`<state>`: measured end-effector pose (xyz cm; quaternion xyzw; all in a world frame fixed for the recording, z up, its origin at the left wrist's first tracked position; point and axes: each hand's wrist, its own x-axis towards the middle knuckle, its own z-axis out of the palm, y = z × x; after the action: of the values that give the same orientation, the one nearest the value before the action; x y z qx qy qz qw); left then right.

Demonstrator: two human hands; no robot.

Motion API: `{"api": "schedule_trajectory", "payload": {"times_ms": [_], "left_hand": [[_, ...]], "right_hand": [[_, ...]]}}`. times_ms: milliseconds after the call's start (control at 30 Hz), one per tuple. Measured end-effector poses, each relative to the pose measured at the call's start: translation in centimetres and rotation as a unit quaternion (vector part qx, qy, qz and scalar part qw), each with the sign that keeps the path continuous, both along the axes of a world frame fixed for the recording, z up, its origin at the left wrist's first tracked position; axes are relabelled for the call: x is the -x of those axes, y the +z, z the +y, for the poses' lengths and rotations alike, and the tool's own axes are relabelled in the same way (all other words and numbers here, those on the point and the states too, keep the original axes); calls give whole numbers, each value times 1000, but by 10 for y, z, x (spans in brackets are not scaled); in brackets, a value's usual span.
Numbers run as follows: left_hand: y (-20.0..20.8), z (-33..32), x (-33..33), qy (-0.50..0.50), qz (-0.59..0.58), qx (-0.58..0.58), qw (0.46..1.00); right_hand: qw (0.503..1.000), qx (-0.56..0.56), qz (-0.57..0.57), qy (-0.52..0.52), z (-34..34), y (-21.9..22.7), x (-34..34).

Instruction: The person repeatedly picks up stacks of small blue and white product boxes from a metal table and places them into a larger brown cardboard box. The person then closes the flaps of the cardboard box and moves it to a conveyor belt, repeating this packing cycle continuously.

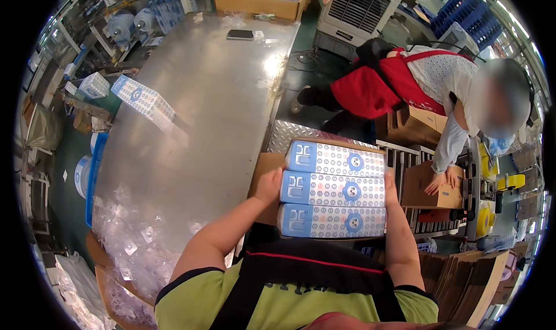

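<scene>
Three long blue-and-white patterned boxes (pixel 335 190) lie side by side in a row, pressed between my hands. My left hand (pixel 267 185) grips their left ends and my right hand (pixel 391 186) grips the right ends. They hover over an open brown carton (pixel 264 173) beside the steel table (pixel 202 110). My forearms reach up from the lower edge.
Another patterned box (pixel 143 100) lies on the table's far left edge, a phone (pixel 240 34) at its far end. Clear plastic bags (pixel 130 237) pile at the near left. A co-worker in a red apron (pixel 405 84) presses a carton (pixel 431 185) on a roller conveyor (pixel 405 156).
</scene>
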<state>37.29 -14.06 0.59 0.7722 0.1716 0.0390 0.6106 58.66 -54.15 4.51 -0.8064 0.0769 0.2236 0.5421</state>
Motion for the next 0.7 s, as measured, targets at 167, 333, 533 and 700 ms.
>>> {"api": "schedule_trajectory", "payload": {"times_ms": [167, 333, 533, 700], "left_hand": [[99, -26, -14, -199, -31, -405, 892], [20, -41, -18, -289, 54, -481, 826], [-40, -39, -19, -270, 87, -525, 803], [-45, -21, 8, -123, -48, -491, 861]], "right_hand": [[650, 380, -413, 513, 83, 109, 47], [648, 400, -270, 589, 107, 5, 51], [669, 399, -244, 578, 108, -66, 59], [661, 466, -209, 551, 132, -79, 72]]}}
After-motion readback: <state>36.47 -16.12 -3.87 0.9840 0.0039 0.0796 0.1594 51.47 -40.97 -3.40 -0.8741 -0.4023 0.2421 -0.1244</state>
